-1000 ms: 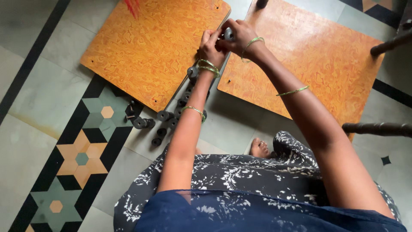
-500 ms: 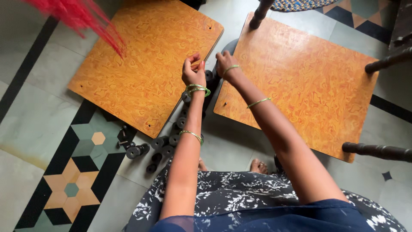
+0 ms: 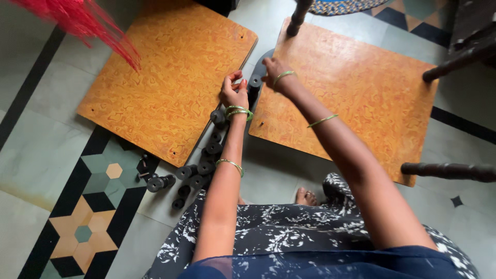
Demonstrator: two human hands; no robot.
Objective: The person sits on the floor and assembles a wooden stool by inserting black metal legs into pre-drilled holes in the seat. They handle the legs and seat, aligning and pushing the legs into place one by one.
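Between both boards — black spool (image 3: 254, 82) at right hand (image 3: 274, 70).

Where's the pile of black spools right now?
In the head view, the black spools lie on the tiled floor, lower left of centre, beside the left orange board's near corner, under the left forearm.

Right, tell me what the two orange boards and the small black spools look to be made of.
Left board and right board: probably laminate-faced wood panel, judging by the swirled orange burl print, thin flat edges and small corner holes; the sheen is dull.
Black spools: likely moulded plastic or rubber, uniformly matte black with rounded flanges; which one cannot be told.
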